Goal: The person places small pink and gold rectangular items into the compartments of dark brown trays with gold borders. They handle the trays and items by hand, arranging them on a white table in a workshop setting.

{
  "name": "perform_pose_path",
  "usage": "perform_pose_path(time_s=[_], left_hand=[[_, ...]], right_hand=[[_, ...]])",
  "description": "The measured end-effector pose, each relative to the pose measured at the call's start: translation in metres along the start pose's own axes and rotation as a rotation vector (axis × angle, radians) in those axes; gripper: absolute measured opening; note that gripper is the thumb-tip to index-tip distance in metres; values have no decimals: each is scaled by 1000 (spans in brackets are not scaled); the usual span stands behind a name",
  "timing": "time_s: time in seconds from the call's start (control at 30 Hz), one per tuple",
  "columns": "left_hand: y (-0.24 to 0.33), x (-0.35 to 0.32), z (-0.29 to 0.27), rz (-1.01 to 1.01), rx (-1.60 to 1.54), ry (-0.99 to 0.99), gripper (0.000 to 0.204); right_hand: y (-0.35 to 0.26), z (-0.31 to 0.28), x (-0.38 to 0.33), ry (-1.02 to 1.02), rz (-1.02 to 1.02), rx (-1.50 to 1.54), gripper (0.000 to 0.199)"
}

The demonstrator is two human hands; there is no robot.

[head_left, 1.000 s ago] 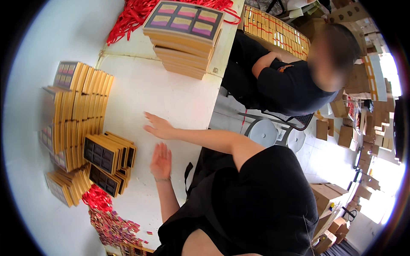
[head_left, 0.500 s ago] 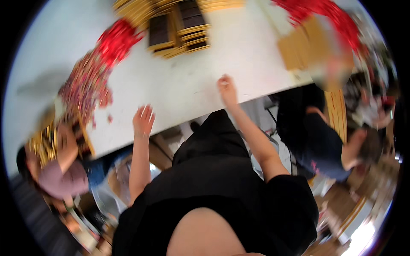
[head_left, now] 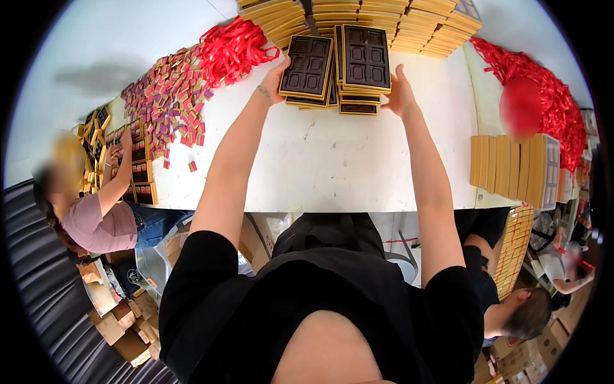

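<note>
Two short stacks of gold-edged boxes with dark brown compartment trays stand side by side at the far middle of the table. My left hand [head_left: 276,79] is against the outer side of the left stack [head_left: 308,66], its fingers partly hidden behind the edge. At the right stack [head_left: 365,56], my right hand [head_left: 400,95] is open, fingers stretched upward and thumb at the stack's lower corner. Both of my arms reach forward over the white table [head_left: 332,160].
A long row of stacked gold boxes [head_left: 409,25] lies behind. To the left are red ribbons [head_left: 233,51] and a pile of small wrapped pieces [head_left: 169,96], with a co-worker [head_left: 105,221] handling filled boxes. On the right are more ribbons [head_left: 555,109], upright boxes [head_left: 508,168] and another person [head_left: 511,307].
Both of my hands have moved forward from the table's near part to the two stacks. The view has shifted and become sharper. My left hand now touches the left stack.
</note>
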State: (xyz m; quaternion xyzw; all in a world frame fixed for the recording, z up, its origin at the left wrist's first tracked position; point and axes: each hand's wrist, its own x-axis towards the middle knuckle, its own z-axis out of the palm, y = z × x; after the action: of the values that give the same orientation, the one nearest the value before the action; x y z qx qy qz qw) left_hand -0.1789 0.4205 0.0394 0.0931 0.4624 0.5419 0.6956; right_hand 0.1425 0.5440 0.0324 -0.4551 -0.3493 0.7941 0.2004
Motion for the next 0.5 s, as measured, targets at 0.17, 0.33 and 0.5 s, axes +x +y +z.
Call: perform_pose_path(time_s=[0.17,0.33,0.5], left_hand=[[-16,29,28,-79,-156,-62,51],[0,29,48,-11,-9,64,44],[0,36,48,-103,-59,115,36]], right_hand=[[-4,14,37,11,-67,117,82],[-32,1,31,-46,5,434,85],[-33,20,25,7,-116,5,79]])
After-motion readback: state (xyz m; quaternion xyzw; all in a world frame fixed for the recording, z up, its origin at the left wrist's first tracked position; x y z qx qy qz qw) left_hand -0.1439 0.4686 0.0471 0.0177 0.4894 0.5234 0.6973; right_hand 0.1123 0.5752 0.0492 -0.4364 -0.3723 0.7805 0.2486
